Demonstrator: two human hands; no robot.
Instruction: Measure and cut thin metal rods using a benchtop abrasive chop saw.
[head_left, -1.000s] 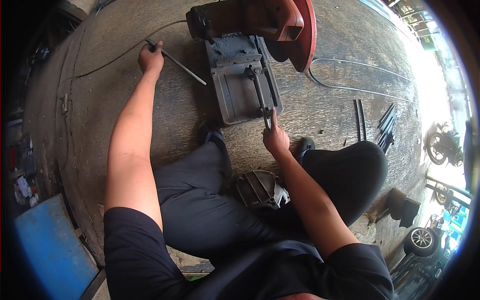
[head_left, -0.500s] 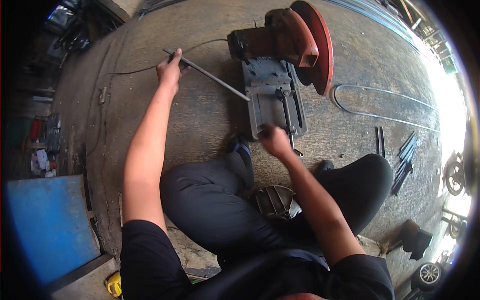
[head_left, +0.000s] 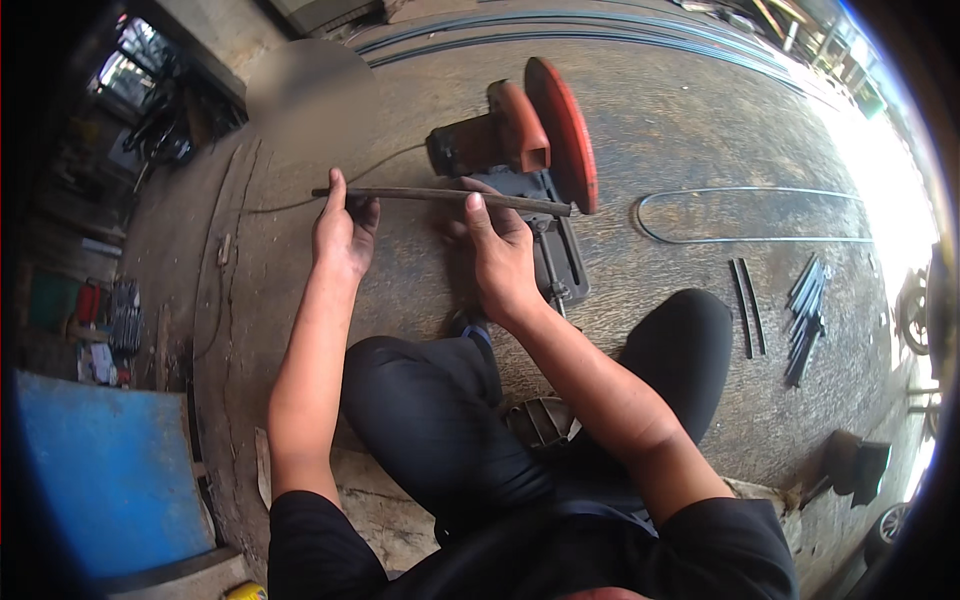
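Note:
A dark metal rod (head_left: 420, 194) lies almost level across both my hands, above the floor. My left hand (head_left: 343, 238) grips it near its left end, thumb up along it. My right hand (head_left: 502, 255) holds it right of the middle, with the thumb on top and the fingers behind. The rod's right end sticks out past my right hand, over the base (head_left: 568, 255) of a cut-off saw. Behind stands the saw's dark motor and red guard (head_left: 560, 130). My right hand and the rod cover part of its base.
Two short dark bars (head_left: 747, 305) lie on the floor at the right, beside a pile of cut metal pieces (head_left: 806, 310). Farther back is a bent metal rod (head_left: 700, 240). Long metal bars (head_left: 580, 25) run along the far side. A blue panel (head_left: 110, 470) stands at left.
My right hand has left the saw's vise handle and taken hold of the rod. The rod has swung from slanting down to the saw to nearly level. The view has shifted.

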